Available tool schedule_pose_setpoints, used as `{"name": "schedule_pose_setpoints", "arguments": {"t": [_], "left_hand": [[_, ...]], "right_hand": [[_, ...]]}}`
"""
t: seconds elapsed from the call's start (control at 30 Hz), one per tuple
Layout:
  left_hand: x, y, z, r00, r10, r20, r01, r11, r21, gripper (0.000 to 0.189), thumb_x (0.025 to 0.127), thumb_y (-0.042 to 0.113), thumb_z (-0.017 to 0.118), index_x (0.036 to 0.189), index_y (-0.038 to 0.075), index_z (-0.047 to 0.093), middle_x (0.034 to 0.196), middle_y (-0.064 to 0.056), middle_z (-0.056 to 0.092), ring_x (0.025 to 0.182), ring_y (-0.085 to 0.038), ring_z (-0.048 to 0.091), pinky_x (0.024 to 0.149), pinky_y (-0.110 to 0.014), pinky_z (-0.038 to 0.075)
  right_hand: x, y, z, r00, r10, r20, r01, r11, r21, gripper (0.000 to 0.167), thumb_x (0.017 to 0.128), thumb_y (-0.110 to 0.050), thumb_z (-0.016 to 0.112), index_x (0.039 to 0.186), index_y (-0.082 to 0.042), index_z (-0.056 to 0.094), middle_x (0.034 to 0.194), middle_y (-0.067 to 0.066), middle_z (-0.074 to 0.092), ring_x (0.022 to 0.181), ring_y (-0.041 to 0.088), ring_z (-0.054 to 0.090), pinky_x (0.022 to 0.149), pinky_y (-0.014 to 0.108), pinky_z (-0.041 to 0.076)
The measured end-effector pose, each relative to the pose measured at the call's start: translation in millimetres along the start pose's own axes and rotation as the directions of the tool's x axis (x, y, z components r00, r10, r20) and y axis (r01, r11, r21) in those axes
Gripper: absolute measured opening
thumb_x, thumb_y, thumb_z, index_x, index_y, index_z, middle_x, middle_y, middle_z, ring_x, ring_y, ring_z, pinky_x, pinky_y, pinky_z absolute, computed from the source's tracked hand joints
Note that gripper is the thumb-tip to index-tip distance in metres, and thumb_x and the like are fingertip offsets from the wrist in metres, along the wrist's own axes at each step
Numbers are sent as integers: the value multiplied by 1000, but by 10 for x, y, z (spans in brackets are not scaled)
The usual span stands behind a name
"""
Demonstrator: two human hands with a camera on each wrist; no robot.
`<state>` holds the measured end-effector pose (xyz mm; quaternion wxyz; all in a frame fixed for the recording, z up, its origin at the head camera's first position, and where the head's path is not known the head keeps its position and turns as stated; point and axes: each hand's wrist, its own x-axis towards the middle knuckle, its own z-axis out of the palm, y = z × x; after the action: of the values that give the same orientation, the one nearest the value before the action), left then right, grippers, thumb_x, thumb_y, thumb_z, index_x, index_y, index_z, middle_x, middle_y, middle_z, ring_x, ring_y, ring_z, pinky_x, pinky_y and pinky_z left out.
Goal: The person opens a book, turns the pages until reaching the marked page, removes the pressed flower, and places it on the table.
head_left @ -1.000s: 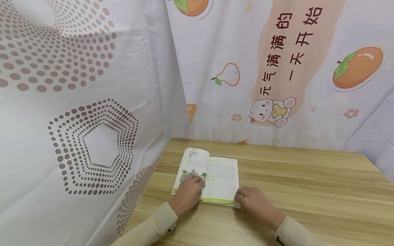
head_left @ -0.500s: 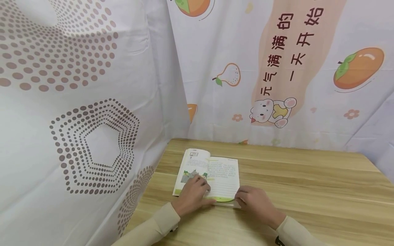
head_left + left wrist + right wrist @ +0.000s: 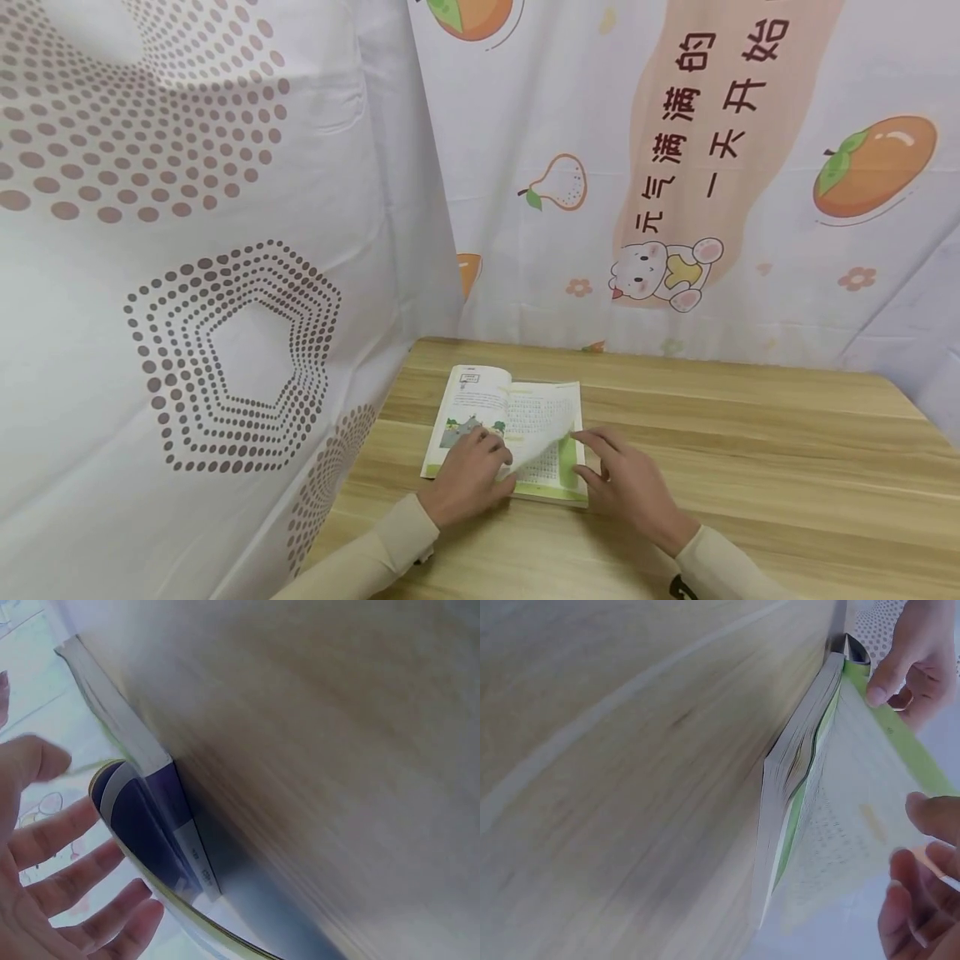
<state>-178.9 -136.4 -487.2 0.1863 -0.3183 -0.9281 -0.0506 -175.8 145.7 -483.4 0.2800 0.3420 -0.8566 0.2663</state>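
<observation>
An open book [image 3: 472,400] lies on the wooden table, a printed picture on its left page. One right-hand page [image 3: 551,437] is raised and curls over, with print and a green margin below it. My left hand [image 3: 467,473] rests on the left page by the spine, its thumb near the lifted page's lower edge. My right hand [image 3: 630,487] is at the book's right edge. Its index fingertip meets the raised page, while the thumb stands apart. In the right wrist view the page [image 3: 855,817] slants up toward my right thumb [image 3: 934,817].
The wooden table [image 3: 750,450] extends to the right of the book. White dotted cloth [image 3: 247,350] hangs along the left side. A fruit-patterned cloth [image 3: 540,275] hangs behind the table.
The right-hand page has risen from flat and bends leftward, showing the page below. My right index finger and thumb have spread apart. My left thumb has moved out from the hand.
</observation>
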Motion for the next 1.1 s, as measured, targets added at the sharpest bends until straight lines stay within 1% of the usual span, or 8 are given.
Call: {"name": "schedule_pose_setpoints", "arguments": {"t": [0.07,0.17,0.3,0.43,0.53,0.6,0.87,1.1], "left_hand": [[10,0,-12,999,-31,-20,30,999,-14,25,95,29,69,107,8,72,99,-2,70,89,-18,61,81,-33,53],[14,-10,-18,992,-78,-94,75,997,-33,43,94,19,68,129,-4,57,101,-10,68,81,-17,61,68,-29,54],[8,-51,4,960,-106,-258,88,993,-78,79,84,6,75,151,-4,34,129,-26,55,77,-19,59,57,-27,52],[4,-92,8,934,-84,-348,84,996,-15,75,79,-1,70,149,7,44,149,-35,32,101,-35,57,76,-38,55],[4,-96,-18,949,-91,-301,115,991,62,56,84,-2,64,137,14,58,152,-31,31,132,-45,39,100,-54,42],[-1,-93,-31,962,-93,-256,119,989,91,44,88,-1,63,128,16,65,149,-26,40,136,-44,36,101,-56,37],[-24,-93,-13,992,-17,-126,22,999,39,33,82,-7,72,104,16,77,128,-12,65,117,-30,57,84,-39,55],[-48,-93,38,993,35,-109,-38,999,-19,23,85,-6,64,92,11,77,111,-8,72,97,-23,65,80,-33,56]], "right_hand": [[-12,13,-1,1000,26,16,-25,1000,-18,52,73,-13,93,120,-8,72,113,2,67,59,-5,47,52,12,40],[-42,30,12,995,32,91,-29,999,-36,49,74,-17,93,118,-8,73,109,1,68,60,-6,45,52,15,41],[-106,39,41,974,36,222,-22,998,-64,42,78,-23,90,115,-10,75,109,1,69,66,-5,48,58,20,49],[-162,33,54,956,31,290,-12,998,-68,35,80,-25,89,109,-11,76,109,2,69,73,-1,55,64,26,55],[-184,28,52,954,4,301,7,999,-36,29,79,-25,89,103,-12,78,106,2,69,74,-1,58,63,24,54],[-190,28,51,949,-4,315,11,1000,-21,27,79,-26,89,100,-13,78,105,1,69,76,1,60,64,23,55],[-172,15,49,930,0,367,22,998,-56,19,83,-24,86,97,-14,80,103,0,69,84,11,69,69,28,58],[-150,0,51,937,-122,327,167,979,-114,7,85,-14,83,91,-14,78,96,-2,71,79,11,70,63,26,56]]}}
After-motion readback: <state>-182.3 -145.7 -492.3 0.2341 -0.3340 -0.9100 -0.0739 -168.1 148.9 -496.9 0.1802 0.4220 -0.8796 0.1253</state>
